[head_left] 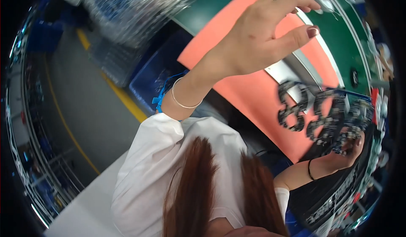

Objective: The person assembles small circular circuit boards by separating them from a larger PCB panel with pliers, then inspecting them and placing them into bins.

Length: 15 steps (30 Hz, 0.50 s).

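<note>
My left hand [262, 38] hangs over the orange mat [249, 97], its thumb and fingers apart and nothing in them. A ring is on one finger, and a thin bangle and a blue wrist strap [158, 101] are on that arm. On the right, my right hand [351, 148] grips the near right end of a panel of dark circuit boards [323, 112]. The panel has several figure-eight shapes with open loops, and is tilted and blurred by motion. Part of it covers a silver metal fixture [302, 70] on the mat.
The mat lies on a green bench [196, 15]. Clear plastic trays [122, 8] are piled at the upper left, above a blue bin [146, 78]. A black rack [338, 186] holding boards stands at the lower right. Yellow lines mark the grey floor [76, 101].
</note>
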Tool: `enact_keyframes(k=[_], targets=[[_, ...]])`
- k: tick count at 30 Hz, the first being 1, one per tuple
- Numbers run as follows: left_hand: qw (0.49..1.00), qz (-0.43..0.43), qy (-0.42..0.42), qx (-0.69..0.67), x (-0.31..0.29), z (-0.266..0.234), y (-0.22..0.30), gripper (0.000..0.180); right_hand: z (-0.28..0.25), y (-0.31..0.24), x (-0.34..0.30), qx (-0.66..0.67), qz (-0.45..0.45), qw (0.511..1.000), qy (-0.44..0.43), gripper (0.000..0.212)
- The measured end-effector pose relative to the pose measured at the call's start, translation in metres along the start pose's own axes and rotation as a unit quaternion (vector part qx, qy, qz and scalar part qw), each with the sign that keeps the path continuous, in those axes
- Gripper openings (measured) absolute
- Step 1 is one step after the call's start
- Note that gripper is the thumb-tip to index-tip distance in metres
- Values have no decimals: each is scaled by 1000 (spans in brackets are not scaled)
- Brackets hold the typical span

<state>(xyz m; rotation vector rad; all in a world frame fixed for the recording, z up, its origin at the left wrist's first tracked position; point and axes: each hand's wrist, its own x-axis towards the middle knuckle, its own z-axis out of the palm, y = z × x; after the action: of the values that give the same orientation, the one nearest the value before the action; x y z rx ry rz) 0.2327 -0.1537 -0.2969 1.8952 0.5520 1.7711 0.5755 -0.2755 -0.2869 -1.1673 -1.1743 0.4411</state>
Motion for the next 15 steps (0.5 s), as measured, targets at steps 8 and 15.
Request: enact_keyframes(k=[8, 15], targets=[[848, -224, -333, -347, 10, 125, -12, 49, -9, -23, -10, -40, 45, 996, -71, 27], [911, -159, -264, -273, 23, 164, -4, 25, -10, -9, 10, -18, 159, 984, 81, 33]])
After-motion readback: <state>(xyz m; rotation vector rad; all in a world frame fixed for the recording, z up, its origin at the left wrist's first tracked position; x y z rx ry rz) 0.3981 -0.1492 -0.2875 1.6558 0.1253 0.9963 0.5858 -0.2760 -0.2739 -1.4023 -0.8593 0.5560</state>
